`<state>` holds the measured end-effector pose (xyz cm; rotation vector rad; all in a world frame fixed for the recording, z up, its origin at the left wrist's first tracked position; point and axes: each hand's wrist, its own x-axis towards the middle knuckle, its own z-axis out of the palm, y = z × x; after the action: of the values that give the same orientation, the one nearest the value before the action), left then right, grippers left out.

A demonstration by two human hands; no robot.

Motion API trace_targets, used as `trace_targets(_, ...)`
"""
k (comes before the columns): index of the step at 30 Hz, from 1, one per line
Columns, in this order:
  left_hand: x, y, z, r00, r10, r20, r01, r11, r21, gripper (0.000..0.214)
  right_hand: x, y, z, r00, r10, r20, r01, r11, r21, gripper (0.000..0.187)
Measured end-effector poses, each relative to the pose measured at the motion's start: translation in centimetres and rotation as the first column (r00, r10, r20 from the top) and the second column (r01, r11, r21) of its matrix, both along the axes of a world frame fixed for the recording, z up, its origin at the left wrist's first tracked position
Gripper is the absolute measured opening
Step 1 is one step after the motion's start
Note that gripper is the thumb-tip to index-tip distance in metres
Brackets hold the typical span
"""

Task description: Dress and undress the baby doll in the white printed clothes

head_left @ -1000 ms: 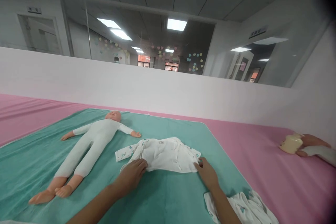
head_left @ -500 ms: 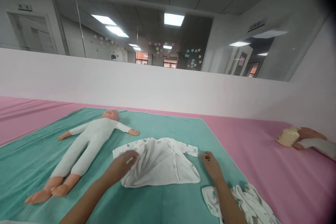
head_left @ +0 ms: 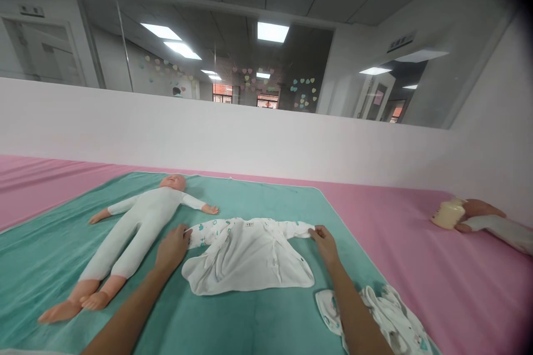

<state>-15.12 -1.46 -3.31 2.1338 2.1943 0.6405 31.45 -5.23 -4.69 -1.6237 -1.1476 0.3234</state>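
Note:
A small white baby shirt point(head_left: 250, 260) with green-patterned sleeves lies spread on the green blanket point(head_left: 266, 199). My left hand point(head_left: 174, 247) pinches the cuff of its left-side sleeve. At the opposite cuff, my right hand point(head_left: 325, 243) is closed on the end of the other sleeve. Both sleeves are stretched out sideways between my hands. To the left, a baby doll point(head_left: 154, 213) in a white bodysuit lies on its back with its arms out. My right forearm partly covers a crumpled heap of printed white baby clothes point(head_left: 395, 316).
Pink sheeting point(head_left: 416, 244) surrounds the blanket. At the right, a pale yellow pump bottle point(head_left: 447, 213) rests beside another doll point(head_left: 495, 222), partly cut off by the frame. A white wall point(head_left: 250, 138) with a large window stands behind.
My left hand has moved left from over the shirt to its sleeve cuff and taken hold of it. My right hand has closed on the other cuff. Both sleeves now lie straighter.

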Motion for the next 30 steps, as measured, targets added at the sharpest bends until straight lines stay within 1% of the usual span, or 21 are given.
trace_targets(3,0.4,0.7,0.9,0.998,0.048,0.043,-0.049,0.999,0.015,0.040,0.8,-0.3,0.0,0.996,-0.077,-0.036,0.078,0.997,0.025,0.038)
trace_targets(7,1.0,2.4,1.7,0.997,0.067,0.033,-0.069,0.997,0.042,0.042,2.1,-0.1,-0.4,0.987,-0.161,-0.022,0.161,0.987,0.026,0.038)
trace_targets(9,1.5,3.2,1.7,0.998,0.064,0.028,-0.066,0.996,0.052,0.039,2.4,0.1,-0.7,0.987,-0.158,0.014,0.158,0.987,0.024,0.038)
trace_targets(11,2.2,3.6,1.4,0.998,0.066,0.009,-0.066,0.995,0.079,0.032,2.3,0.3,-1.0,0.988,-0.143,0.064,0.142,0.990,0.020,0.039)
trace_targets(12,2.6,3.7,1.3,0.997,0.072,-0.003,-0.071,0.993,0.097,0.028,2.0,0.3,-1.0,0.986,-0.145,0.086,0.143,0.989,0.022,0.040)
trace_targets(14,3.6,3.7,0.9,0.997,0.070,-0.019,-0.066,0.986,0.156,0.029,0.9,0.2,-1.0,0.975,-0.148,0.167,0.146,0.989,0.020,0.042)
trace_targets(15,4.2,3.5,0.8,0.999,0.038,-0.014,-0.035,0.984,0.175,0.031,0.1,0.1,-0.9,0.967,-0.135,0.215,0.136,0.991,0.011,0.041)
trace_targets(16,4.9,3.3,0.6,1.000,-0.021,-0.004,0.021,0.984,0.179,0.032,-0.8,0.0,-0.8,0.960,-0.106,0.259,0.111,0.994,-0.005,0.040)
trace_targets(18,6.3,2.8,0.4,0.981,-0.191,0.020,0.186,0.971,0.148,0.032,-2.7,-0.2,-0.7,0.943,0.013,0.333,0.013,0.997,-0.076,0.038)
trace_targets(20,7.6,2.2,0.0,0.924,-0.382,0.014,0.379,0.922,0.081,0.031,-4.4,-0.2,-0.6,0.909,0.154,0.387,-0.095,0.981,-0.167,0.038)
trace_targets(21,8.2,1.8,-0.1,0.893,-0.450,-0.007,0.450,0.891,0.053,0.032,-5.0,-0.2,-0.6,0.888,0.207,0.411,-0.127,0.969,-0.214,0.038)
trace_targets(23,9.2,1.2,-0.4,0.855,-0.514,-0.071,0.516,0.856,0.014,0.034,-5.6,-0.1,-0.6,0.862,0.264,0.433,-0.144,0.946,-0.290,0.037)
trace_targets(24,9.6,1.0,-0.6,0.854,-0.510,-0.107,0.513,0.858,0.007,0.035,-5.6,-0.1,-0.6,0.870,0.262,0.418,-0.137,0.942,-0.306,0.035)
trace_targets(25,9.9,0.9,-0.6,0.865,-0.481,-0.143,0.487,0.873,0.010,0.032,-5.5,0.0,-0.6,0.892,0.247,0.379,-0.132,0.944,-0.303,0.033)
trace_targets(27,10.2,0.8,-0.7,0.893,-0.402,-0.202,0.416,0.909,0.029,0.025,-5.1,0.1,-0.5,0.939,0.211,0.272,-0.141,0.957,-0.255,0.034)
trace_targets(29,10.2,1.0,-0.6,0.918,-0.335,-0.213,0.353,0.934,0.049,0.022,-4.6,0.3,-0.5,0.967,0.179,0.183,-0.144,0.971,-0.191,0.040)
trace_targets(30,10.1,1.1,-0.5,0.930,-0.317,-0.186,0.333,0.941,0.056,0.022,-4.4,0.4,-0.5,0.972,0.168,0.161,-0.141,0.975,-0.171,0.043)
